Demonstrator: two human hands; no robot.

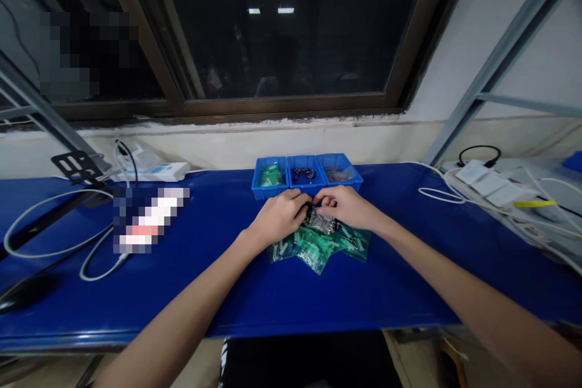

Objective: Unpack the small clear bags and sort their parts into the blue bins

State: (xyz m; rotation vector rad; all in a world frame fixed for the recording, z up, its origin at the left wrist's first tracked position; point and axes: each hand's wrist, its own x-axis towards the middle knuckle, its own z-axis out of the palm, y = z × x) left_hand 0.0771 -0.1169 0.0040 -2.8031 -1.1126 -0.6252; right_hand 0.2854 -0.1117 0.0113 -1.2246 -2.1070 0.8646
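From across the bench, the person's two hands come together at the middle of a blue-topped workbench (204,291). The left hand (278,216) and right hand (348,206) meet fingertip to fingertip over a small clear bag of dark parts (321,221), though the fingers hide too much to tell whether either hand is actually clamped on it. The bag lies between the hands with its long axis running roughly side to side, slightly askew, and the right hand's fingers sit a little further over it. It rests on a heap of green-filled plastic bags (318,251), nearer the person than the three blue parts bins (309,174), which stand in a row just beyond the knuckles.
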